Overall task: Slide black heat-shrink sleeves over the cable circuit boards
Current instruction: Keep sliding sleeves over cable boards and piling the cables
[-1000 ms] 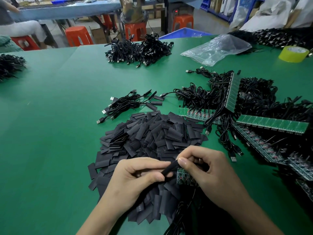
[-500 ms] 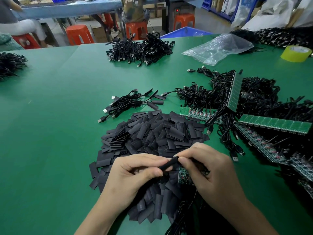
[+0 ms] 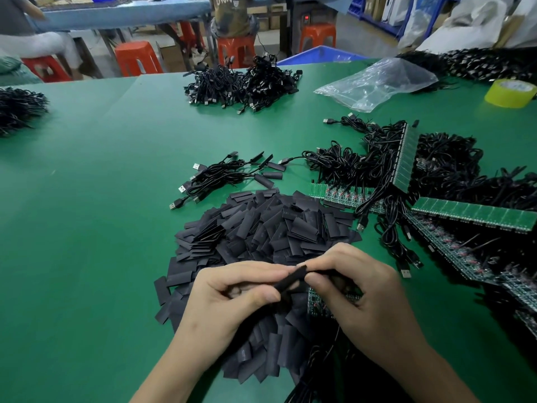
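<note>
Left hand (image 3: 232, 298) pinches the near end of one sleeve (image 3: 290, 282) between thumb and forefinger. Right hand (image 3: 363, 295) has its fingers curled, with thumb and fingertips pinching at the sleeve's far end. Whether a board is already inside, cannot tell.

The sleeve is held just above the sleeve pile (image 3: 261, 228), and a green board strip (image 3: 319, 305) peeks out under the right hand.

Handling, my read:
- **Sleeve:** light, thin, soft and pressed flat, so its mouth likely needs squeezing at the edges to open. Hold it near the mouth, not mid-length, or it buckles.
- **Boards:** stiff but fragile at the wire joints. Grip them by the edges, not by the cable.

Past the pile, a few sleeved cables (image 3: 232, 175) lie on the table (image 3: 87, 228). To the right are board panels (image 3: 470, 216) in a cable tangle.

Containers:
- Clear bag (image 3: 374, 82), crumpled, looks empty.
- Blue bin (image 3: 322, 52) beyond the table edge, contents hidden.

Tape roll (image 3: 510, 93) sits far right and a cable heap (image 3: 241, 80) far centre.
</note>
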